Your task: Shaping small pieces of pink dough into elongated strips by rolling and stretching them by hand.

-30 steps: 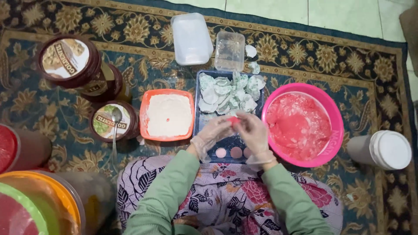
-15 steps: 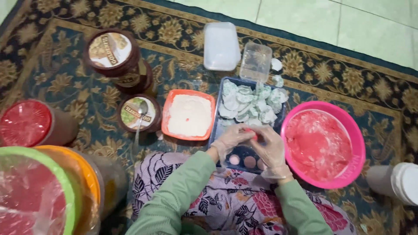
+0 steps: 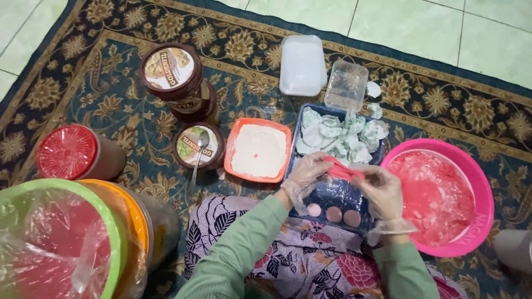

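Already three small balls (image 3: 333, 213) lay in the blue tray (image 3: 327, 195), while both gloved hands, left hand (image 3: 310, 176) and right hand (image 3: 381, 191), pinched pink dough (image 3: 343, 169) at twelve o'clock of them.

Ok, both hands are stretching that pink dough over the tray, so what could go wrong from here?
1. The stretched pink dough strip, pulled between the gloved left hand and right hand, may tear or sag onto the three small brown balls in the dark blue tray.
2. The metal spoon resting across the brown jar lid looks easy to knock.
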